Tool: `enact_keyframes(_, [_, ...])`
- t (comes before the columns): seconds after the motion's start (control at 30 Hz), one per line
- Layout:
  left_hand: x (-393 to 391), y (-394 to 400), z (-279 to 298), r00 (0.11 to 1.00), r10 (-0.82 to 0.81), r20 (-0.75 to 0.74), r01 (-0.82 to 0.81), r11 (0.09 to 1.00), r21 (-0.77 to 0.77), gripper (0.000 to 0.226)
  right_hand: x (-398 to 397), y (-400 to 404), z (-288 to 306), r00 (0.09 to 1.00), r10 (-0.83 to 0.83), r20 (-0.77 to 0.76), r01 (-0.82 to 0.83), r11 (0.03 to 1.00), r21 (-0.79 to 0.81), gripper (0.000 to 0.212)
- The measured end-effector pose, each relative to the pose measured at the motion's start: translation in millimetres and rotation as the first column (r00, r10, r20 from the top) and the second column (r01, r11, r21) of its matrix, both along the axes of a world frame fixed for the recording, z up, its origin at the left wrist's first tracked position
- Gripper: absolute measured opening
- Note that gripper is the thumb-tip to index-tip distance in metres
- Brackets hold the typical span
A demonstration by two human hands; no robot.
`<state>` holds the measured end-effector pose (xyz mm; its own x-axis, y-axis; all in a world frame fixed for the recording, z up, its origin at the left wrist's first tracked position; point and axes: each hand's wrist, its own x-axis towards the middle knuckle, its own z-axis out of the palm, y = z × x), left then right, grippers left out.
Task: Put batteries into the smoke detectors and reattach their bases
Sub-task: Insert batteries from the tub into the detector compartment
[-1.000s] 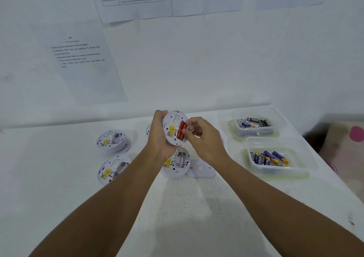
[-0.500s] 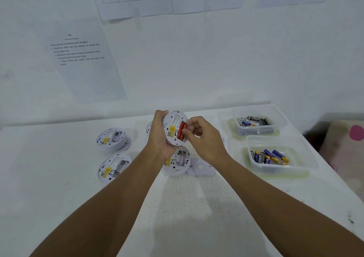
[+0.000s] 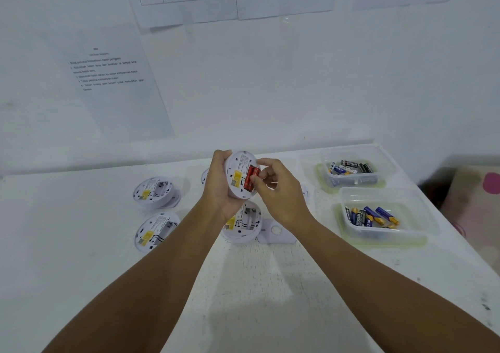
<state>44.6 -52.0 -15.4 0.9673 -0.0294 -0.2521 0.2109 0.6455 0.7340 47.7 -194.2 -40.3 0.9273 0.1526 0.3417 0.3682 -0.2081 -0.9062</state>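
Single head-worn wide-angle view, aimed forward and down.
The white table [image 3: 270, 285] is seen from close above its near edge; the papered wall [image 3: 270, 82] is faced straight on, both forearms framed reaching in from below.

Left hand [image 3: 220, 187] holds a smoke detector [image 3: 239, 175] above the counter [image 3: 81, 258]; right hand [image 3: 278, 193] fingers press its red batteries [image 3: 251, 178].
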Motion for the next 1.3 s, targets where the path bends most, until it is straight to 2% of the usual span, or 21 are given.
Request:
enact_keyframes(0.13, [1,4,-5,1.000,0.010,-0.019,-0.010,1.000,0.000,0.034,-4,2,-7,0.999,-0.005,0.052,0.006,1.000,-0.026,0.024])
enact_keyframes(0.23, [1,4,-4,1.000,0.011,-0.012,-0.011,1.000,-0.014,0.034,-5,3,-4,0.999,-0.014,0.036,0.014,1.000,0.021,0.017])
enact_keyframes(0.37, [2,4,1,1.000,0.007,-0.019,-0.007,1.000,-0.018,0.034,-3,7,9,0.998,0.028,-0.052,-0.023,0.995,0.101,0.021])
enact_keyframes(0.47, [5,7,5,1.000,0.004,0.001,-0.004,1.000,-0.003,0.035,3,7,17,0.998,-0.032,-0.054,0.041,0.985,0.168,0.018])
enact_keyframes(0.57, [6,10,8,1.000,-0.010,0.021,0.010,1.000,0.014,0.032,6,8,21,0.999,-0.024,-0.035,0.028,0.993,0.116,0.015])
enact_keyframes(0.7, [5,12,10,1.000,-0.007,0.021,0.007,1.000,0.012,0.029,2,7,14,1.000,-0.004,-0.017,0.002,0.997,-0.081,0.014])
enact_keyframes(0.77, [4,12,11,1.000,-0.017,0.014,0.017,1.000,0.013,0.032,-1,7,7,0.996,-0.034,0.084,0.049,0.980,-0.192,0.013])
enact_keyframes(0.83, [5,13,11,1.000,-0.014,0.001,0.014,1.000,0.007,0.034,-2,6,2,0.982,-0.017,0.188,0.066,0.963,-0.259,0.028])
enact_keyframes(0.9, [6,14,10,1.000,-0.009,-0.010,0.009,1.000,-0.003,0.034,1,5,-1,0.978,0.023,0.208,0.035,0.962,-0.271,0.037])
enact_keyframes(1.1, [7,14,11,0.999,-0.026,-0.042,0.026,1.000,0.001,0.034,8,3,1,0.971,0.040,0.235,0.038,0.948,-0.317,0.040])
enact_keyframes(1.3, [9,18,7,0.994,-0.062,-0.095,0.071,0.992,0.100,0.034,3,2,-2,0.970,0.039,0.240,0.057,0.923,-0.380,0.049])
